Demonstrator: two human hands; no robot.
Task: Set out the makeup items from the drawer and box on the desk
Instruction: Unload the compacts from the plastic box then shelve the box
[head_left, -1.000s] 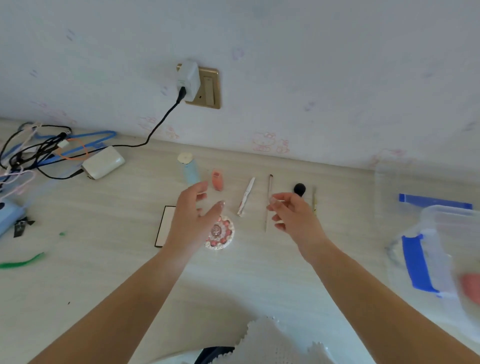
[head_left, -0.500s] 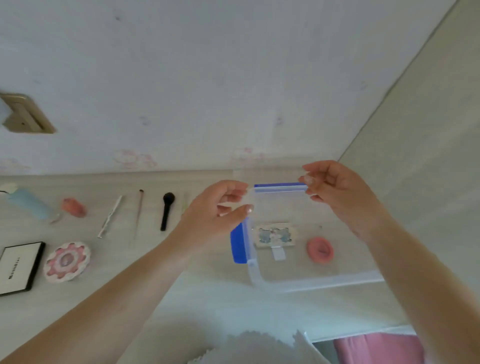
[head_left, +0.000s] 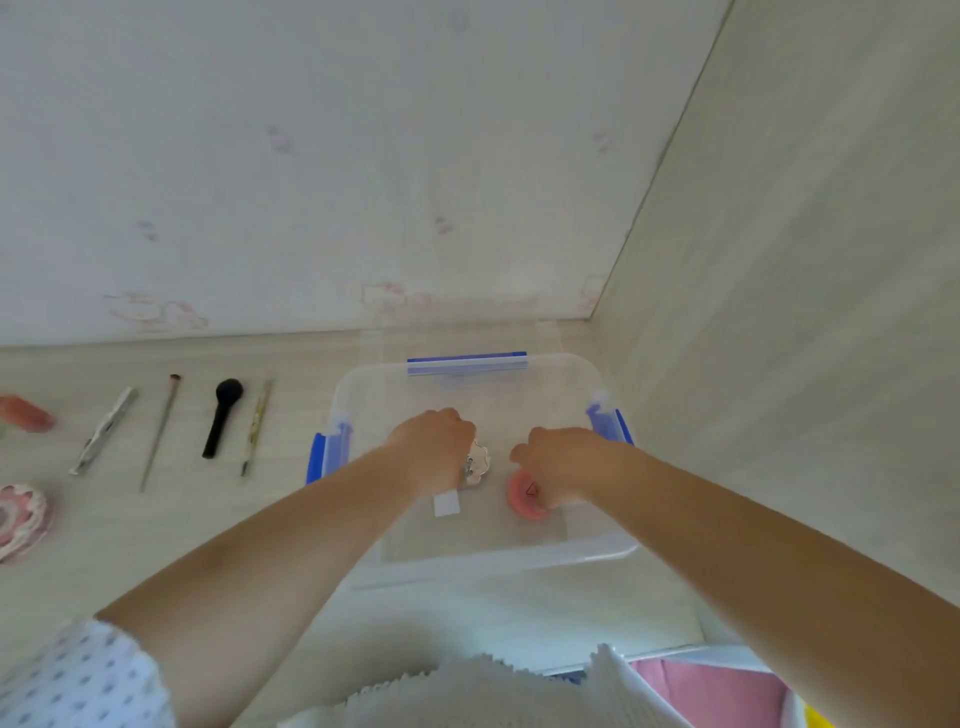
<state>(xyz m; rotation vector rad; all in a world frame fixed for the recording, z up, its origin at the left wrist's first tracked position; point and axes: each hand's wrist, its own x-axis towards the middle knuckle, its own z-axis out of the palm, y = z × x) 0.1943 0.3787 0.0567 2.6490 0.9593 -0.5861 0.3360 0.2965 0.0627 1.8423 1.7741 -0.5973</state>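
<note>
A clear plastic box (head_left: 618, 552) with blue clips stands on the desk by the right wall. Both my hands reach down into it. My left hand (head_left: 434, 447) closes on a silvery patterned item (head_left: 478, 464) with a white tab. My right hand (head_left: 563, 457) closes on a round pink item (head_left: 524, 496) on the box floor. To the left of the box, a row of laid-out items lies on the desk: a black brush (head_left: 222, 415), a thin stick (head_left: 160, 431), a silver tube (head_left: 104, 430), a gold pencil (head_left: 257, 426), a pink item (head_left: 26, 413) and a pink flower compact (head_left: 21, 519).
The wall runs along the back of the desk and a side panel (head_left: 779, 364) closes it on the right, close to the box. A blue clip (head_left: 316, 457) sticks out of the box's left side. An open drawer with pink contents (head_left: 717, 686) shows at the bottom right.
My view has swung right from the row of items to the box. Both hands dropped from the box's rim down inside it and closed on the silvery item and the pink item.
</note>
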